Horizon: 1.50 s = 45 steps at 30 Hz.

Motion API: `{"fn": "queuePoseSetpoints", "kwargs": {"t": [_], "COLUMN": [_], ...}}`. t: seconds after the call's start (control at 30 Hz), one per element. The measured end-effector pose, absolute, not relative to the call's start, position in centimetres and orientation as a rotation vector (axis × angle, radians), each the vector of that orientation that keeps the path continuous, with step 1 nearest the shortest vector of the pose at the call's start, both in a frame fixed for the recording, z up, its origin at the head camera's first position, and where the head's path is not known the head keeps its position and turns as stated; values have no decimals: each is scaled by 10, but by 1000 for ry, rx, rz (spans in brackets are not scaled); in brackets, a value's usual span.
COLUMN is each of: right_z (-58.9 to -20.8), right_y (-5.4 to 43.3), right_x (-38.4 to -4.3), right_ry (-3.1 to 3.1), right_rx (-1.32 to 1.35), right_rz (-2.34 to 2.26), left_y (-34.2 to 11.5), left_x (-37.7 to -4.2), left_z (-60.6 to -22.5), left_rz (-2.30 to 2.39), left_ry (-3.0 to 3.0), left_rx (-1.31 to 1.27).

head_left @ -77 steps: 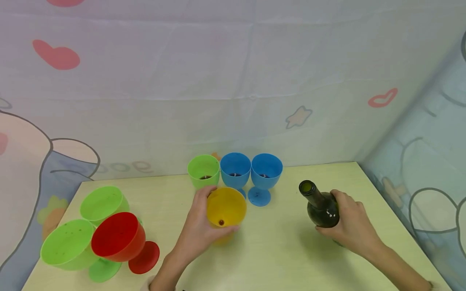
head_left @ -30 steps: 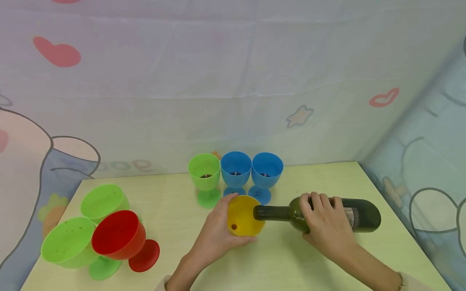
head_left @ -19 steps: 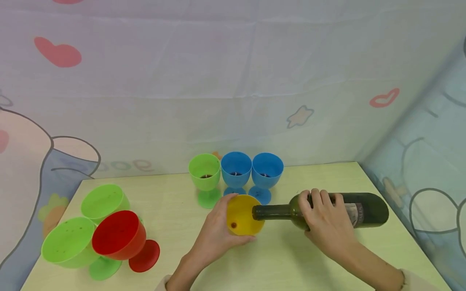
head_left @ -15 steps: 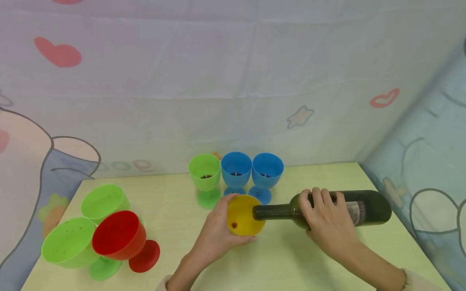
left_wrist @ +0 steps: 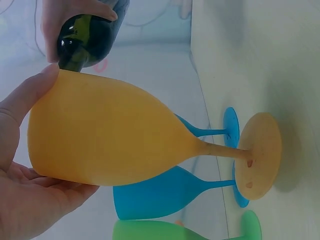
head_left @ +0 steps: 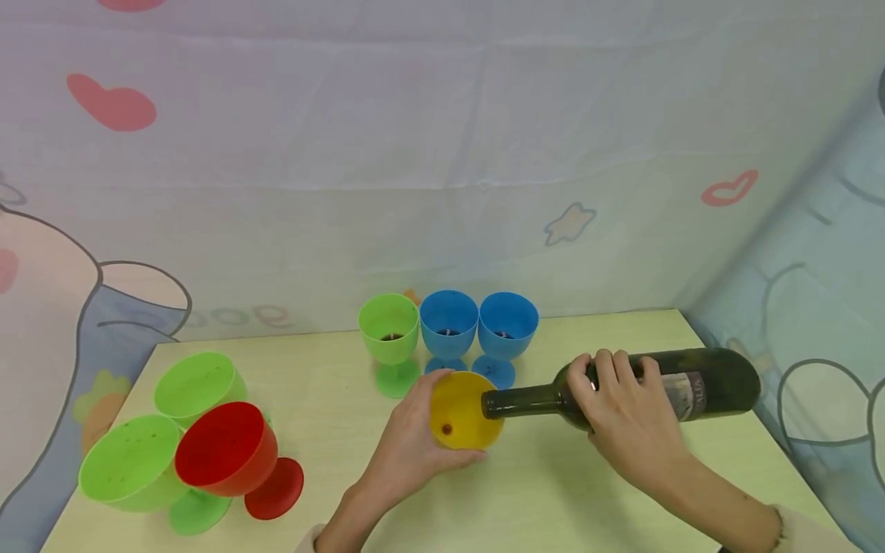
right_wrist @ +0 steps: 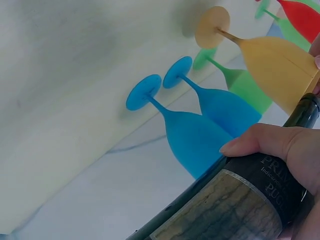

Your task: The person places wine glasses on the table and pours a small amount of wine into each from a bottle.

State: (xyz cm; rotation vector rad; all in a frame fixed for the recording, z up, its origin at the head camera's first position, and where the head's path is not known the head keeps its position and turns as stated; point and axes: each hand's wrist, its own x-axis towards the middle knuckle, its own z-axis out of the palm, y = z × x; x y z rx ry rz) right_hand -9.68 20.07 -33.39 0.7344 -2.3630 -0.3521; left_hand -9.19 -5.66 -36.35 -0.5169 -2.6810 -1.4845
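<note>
Here, backdrop (head_left: 311, 146): pale cloth printed with hearts and a star, hung at back and sides.
Table (head_left: 318, 415): light yellow-green, flat, spread before the cloth.
Left group: red goblet (head_left: 228, 445), near green goblet (head_left: 131, 465) and far green goblet (head_left: 197, 388), clustered toward the left edge.
Back row: third green goblet (head_left: 389, 329), middle blue goblet (head_left: 449, 325) and right-hand blue goblet (head_left: 508, 326), side by side, with dark contents low in each bowl.
Bottle (head_left: 726, 380): dark green, labelled, tilted almost level, with mouth over the opening of the yellow goblet (head_left: 459, 403); contact with rim uncertain.
Yellow goblet: about upright, in front of the back row; contact of foot with table unclear.
Right hand (head_left: 625, 422): wrapped round the bottle near its shoulder, fingers over the top.
Left hand (head_left: 415, 438): curled round the yellow bowl, fingers behind, thumb in front.
Spot (head_left: 446, 429): reddish-brown, inside the yellow bowl.
</note>
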Motion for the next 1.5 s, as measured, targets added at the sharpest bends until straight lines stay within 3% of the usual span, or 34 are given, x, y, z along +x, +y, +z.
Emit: {"fn": "queuePoseSetpoints", "kwargs": {"t": [1.5], "right_z": [-313], "right_y": [202], "right_x": [-101], "right_ry": [-2341], "right_rx": [726], "right_rz": [-405], "left_y": [-59], "left_x": [-95], "left_z": [-362], "left_rz": [-1514], "left_ry": [-2685], "left_rx": [-458]}}
